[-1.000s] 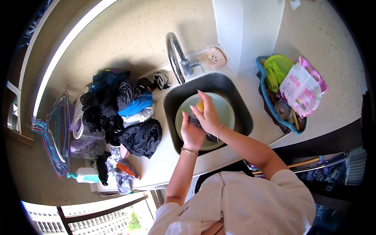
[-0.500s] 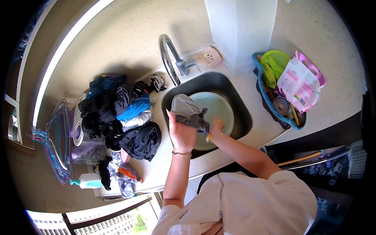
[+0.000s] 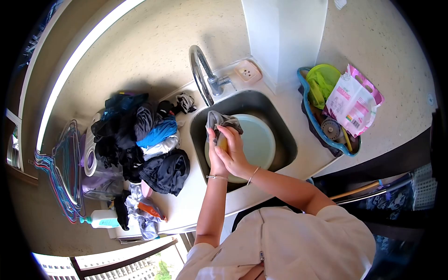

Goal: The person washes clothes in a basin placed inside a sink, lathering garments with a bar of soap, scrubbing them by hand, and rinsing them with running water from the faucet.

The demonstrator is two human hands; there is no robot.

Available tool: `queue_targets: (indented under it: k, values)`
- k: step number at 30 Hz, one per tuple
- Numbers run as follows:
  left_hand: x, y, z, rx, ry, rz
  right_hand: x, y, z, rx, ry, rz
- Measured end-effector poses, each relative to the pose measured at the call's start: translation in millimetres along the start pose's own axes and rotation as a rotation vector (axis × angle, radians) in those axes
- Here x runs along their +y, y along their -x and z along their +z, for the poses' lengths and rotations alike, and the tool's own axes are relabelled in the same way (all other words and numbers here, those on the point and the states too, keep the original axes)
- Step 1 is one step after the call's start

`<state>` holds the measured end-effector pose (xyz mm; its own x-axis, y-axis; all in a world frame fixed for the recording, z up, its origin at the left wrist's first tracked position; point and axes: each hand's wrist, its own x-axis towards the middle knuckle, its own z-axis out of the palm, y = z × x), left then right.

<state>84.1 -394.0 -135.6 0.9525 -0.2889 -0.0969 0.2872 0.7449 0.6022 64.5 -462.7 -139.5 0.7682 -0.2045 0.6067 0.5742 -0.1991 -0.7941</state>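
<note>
A grey cloth (image 3: 218, 120), perhaps a sock or small garment, is held bunched up over the left part of the sink. My left hand (image 3: 215, 156) is closed around its lower part. Pressed against it from the right is my right hand (image 3: 235, 154), closed on a yellow bar of soap (image 3: 224, 143) that shows between the two palms. Below them a pale green basin (image 3: 263, 144) with liquid stands in the metal sink (image 3: 288, 126). The fingers partly cover the cloth and soap.
Left of the sink lies a heap of dark, blue and white clothes (image 3: 161, 168), with hangers (image 3: 70, 177) and a white bottle (image 3: 105, 218) beyond. The tap (image 3: 198, 70) arches behind the sink near a pink soap dish (image 3: 248, 71). A blue basket (image 3: 305, 105) holds a pink-white packet (image 3: 352, 102).
My right hand has come up out of the basin with the soap and met my left hand at the cloth. The cloth, hanging out over the basin before, is now gathered between the hands.
</note>
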Motion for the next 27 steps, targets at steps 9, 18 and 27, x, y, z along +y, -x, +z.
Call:
queue_targets:
  k: [9,18,27]
  values:
    - [-33,9,-8,0.136,0.161,0.01,50,-20,-5,-0.094,0.237,0.334]
    - [-47,20,-8,0.08,0.315,-0.068,72,-25,-13,-0.229,0.289,0.351]
    - [-51,18,-16,0.046,0.297,-0.038,30,6,-23,-0.343,0.538,0.146]
